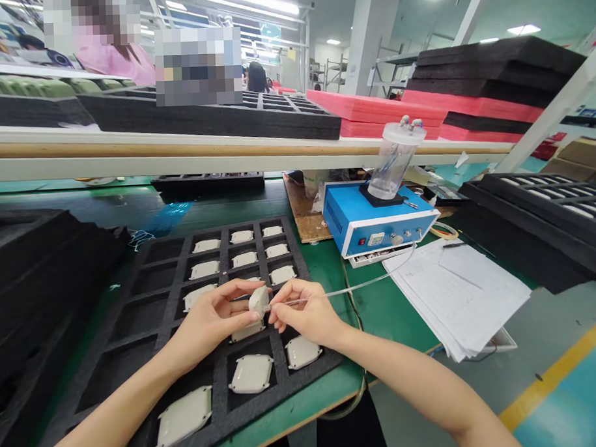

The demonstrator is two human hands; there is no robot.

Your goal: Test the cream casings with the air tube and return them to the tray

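Green counter [323, 265]: black foam tray [156, 278] lies across the middle, reaching the near edge. Black foam stack [50, 278] on the left. Blue box unit [344, 218] sits right of the tray, toward the back — wooden board [300, 213] just beside it. Papers [466, 289] farther right. Second, dark tray [208, 183] at the back — light-blue thread [141, 237] near the foam stack.

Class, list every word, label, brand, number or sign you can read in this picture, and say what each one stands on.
No text can be read for certain.
Paper sheets: faint marks, too small to read.
Blue box, front panel: tiny markings, too small to read.
Pale container behind it: greenish marking, too blurred to read.
Pale cases in the tray: no lettering can be made out.
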